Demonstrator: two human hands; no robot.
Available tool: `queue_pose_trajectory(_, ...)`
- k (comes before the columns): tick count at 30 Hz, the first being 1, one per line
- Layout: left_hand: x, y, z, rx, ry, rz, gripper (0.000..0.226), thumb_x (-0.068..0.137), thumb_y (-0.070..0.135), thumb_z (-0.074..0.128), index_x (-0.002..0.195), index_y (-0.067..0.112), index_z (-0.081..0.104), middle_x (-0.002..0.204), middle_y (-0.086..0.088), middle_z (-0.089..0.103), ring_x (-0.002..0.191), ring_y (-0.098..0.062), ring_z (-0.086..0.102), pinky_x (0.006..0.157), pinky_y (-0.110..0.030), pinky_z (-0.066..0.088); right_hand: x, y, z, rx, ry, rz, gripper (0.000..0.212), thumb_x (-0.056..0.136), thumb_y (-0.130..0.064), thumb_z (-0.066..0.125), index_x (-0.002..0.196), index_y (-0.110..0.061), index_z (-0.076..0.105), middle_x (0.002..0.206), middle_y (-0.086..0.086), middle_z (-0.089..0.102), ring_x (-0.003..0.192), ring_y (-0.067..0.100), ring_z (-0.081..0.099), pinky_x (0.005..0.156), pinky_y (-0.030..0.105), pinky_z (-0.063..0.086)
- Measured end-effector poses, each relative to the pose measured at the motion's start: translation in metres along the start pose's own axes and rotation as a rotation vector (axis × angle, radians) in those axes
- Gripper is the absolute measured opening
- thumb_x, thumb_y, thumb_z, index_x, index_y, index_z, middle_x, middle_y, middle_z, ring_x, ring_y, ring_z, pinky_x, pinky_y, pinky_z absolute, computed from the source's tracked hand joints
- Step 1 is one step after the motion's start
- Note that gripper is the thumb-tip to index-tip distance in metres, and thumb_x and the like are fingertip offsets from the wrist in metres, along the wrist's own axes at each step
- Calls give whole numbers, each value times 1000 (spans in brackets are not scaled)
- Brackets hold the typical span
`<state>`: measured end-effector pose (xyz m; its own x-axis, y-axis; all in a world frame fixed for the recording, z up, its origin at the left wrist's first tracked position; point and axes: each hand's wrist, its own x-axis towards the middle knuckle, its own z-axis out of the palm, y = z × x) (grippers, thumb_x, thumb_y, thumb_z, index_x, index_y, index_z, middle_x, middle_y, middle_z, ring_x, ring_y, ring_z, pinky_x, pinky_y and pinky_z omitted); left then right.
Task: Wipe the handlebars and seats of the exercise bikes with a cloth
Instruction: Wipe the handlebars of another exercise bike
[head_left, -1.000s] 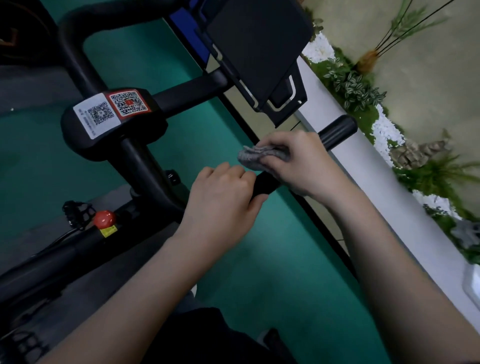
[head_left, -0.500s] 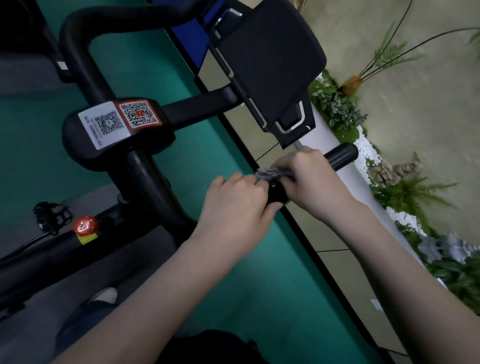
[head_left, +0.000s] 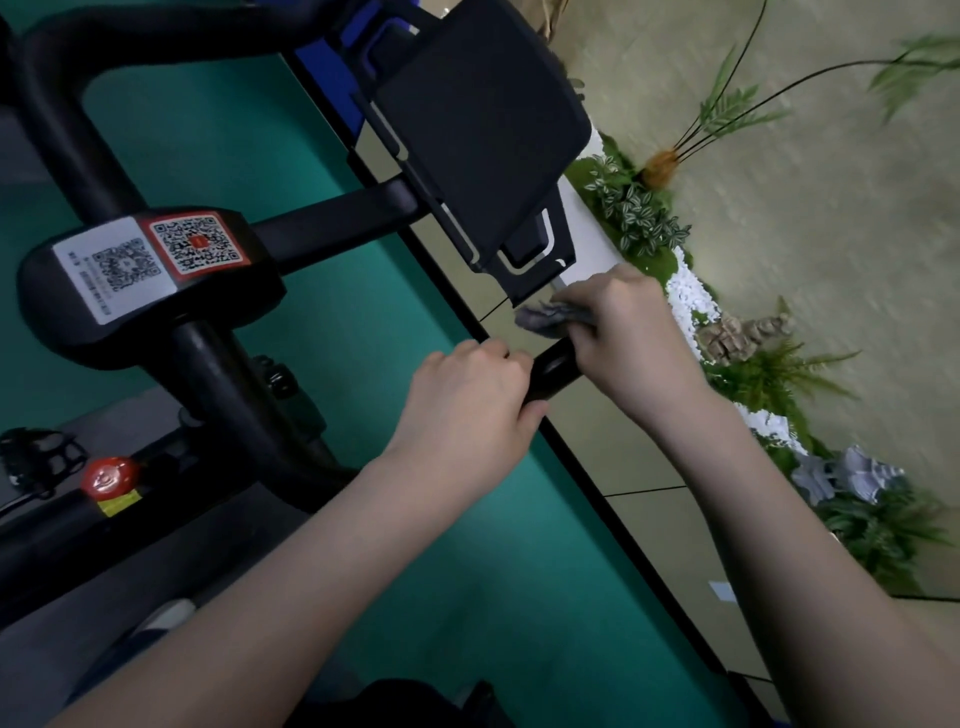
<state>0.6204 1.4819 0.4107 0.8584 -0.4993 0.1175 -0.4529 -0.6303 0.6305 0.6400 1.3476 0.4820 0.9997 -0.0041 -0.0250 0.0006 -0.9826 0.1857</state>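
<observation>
1. Cloth (head_left: 545, 318): grey and crumpled, bunched under the right hand's fingers. It lies on the bar's right-side grip, just below the console's lower corner.
2. Bar (head_left: 553, 371): black. Only a short bare stretch shows between the two hands. Its end is hidden under the right hand.
3. Right hand (head_left: 628, 332): fingers curled tight over the cloth and round the bar, clamping the cloth against the grip.
4. Left hand (head_left: 467, 410): wrapped round the same bar just beside the right hand, thumb beneath, fingers curled over the top. It holds no cloth.
5. Console (head_left: 478, 140): a black panel, tilted, above both hands and carried on a black cross-tube.
6. Hub (head_left: 244, 291) at left centre: two QR stickers (head_left: 156, 254) on top, one white, one red-bordered.
7. Red knob (head_left: 106, 475) on the frame at lower left, with a yellow label just under it. Pedal (head_left: 36, 457) at the far left edge.
8. Floor (head_left: 337, 322): green mat with a black edge strip, beige tiles beyond.
9. Far right: plants (head_left: 639, 213), white pebbles (head_left: 688, 301) and rocks, blurred.
</observation>
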Motion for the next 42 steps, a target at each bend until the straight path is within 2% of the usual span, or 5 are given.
queue_pose_trajectory(16, 13, 6, 10, -21, -14, 42, 38, 94, 43, 48, 127, 26, 49, 107, 7, 55, 100, -17, 54, 74, -30, 40, -14, 32, 16, 279, 620, 164, 28, 80, 12, 59, 104, 3, 69, 97, 18, 65, 97, 37, 54, 79, 15, 25)
queue_pose_trajectory(23, 15, 6, 13, -48, -16, 34, 45, 93, 45, 49, 133, 25, 47, 117, 7, 56, 104, -17, 55, 80, -36, 51, -10, 47, 19, 452, 609, 177, 22, 85, 0, 62, 104, -5, 71, 96, 6, 67, 97, 28, 55, 78, 8, 29)
queue_pose_trajectory(31, 11, 4, 14, -87, -31, 19, 47, 90, 44, 55, 133, 28, 47, 116, 8, 57, 103, -17, 56, 79, -39, 52, -34, 25, 53, 658, 928, 290, 22, 82, 9, 62, 102, 1, 70, 102, 13, 64, 99, 26, 55, 89, 19, 41)
queue_pose_trajectory(38, 7, 2, 16, -45, -49, 3, 52, 90, 49, 50, 137, 30, 41, 118, 9, 56, 102, -16, 57, 79, -39, 52, -13, 47, 36, 1127, 798, 439, 27, 89, -2, 58, 98, -26, 66, 95, 13, 68, 88, 6, 60, 81, 16, 46)
queue_pose_trajectory(42, 7, 1, 16, -47, -60, 1, 50, 90, 48, 51, 136, 31, 41, 117, 10, 56, 103, -15, 56, 80, -38, 52, -31, 36, 51, 1174, 829, 545, 23, 91, -2, 57, 111, -7, 66, 103, 15, 67, 97, 24, 63, 87, 33, 51)
